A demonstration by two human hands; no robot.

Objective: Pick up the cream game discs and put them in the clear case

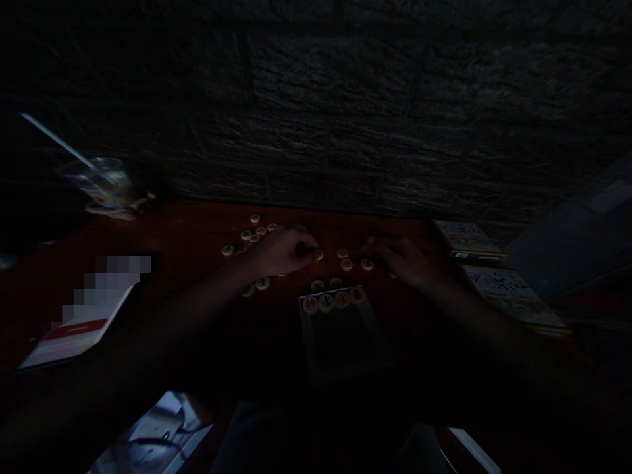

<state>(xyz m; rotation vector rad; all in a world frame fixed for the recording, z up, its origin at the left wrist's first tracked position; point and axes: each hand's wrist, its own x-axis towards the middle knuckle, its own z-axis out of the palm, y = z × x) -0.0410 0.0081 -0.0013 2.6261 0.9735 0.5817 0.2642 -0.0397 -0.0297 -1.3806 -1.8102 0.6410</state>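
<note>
In the dim head view, my left hand (291, 249) reaches over the table with thumb and forefinger pinched on a round xiangqi piece (320, 255). My right hand (402, 258) hovers low to the right, its fingers stretched loosely toward the middle; darkness blurs the fingertips. Between the hands lie a red-marked piece (346, 264) and a dark-marked piece (367, 264). Closer to me, a small box or tray (307, 342) carries a row of pieces, among them a red one (311, 303). Several loose pieces, such as one (228, 251), are scattered around my left hand, which partly covers some.
A plastic cup (106, 184) with a straw stands at the far left by the stone wall (316, 145). Two flat printed boxes (467, 238) (511, 293) lie along the right edge. A white and red packet or leaflet (79, 329) is on the left.
</note>
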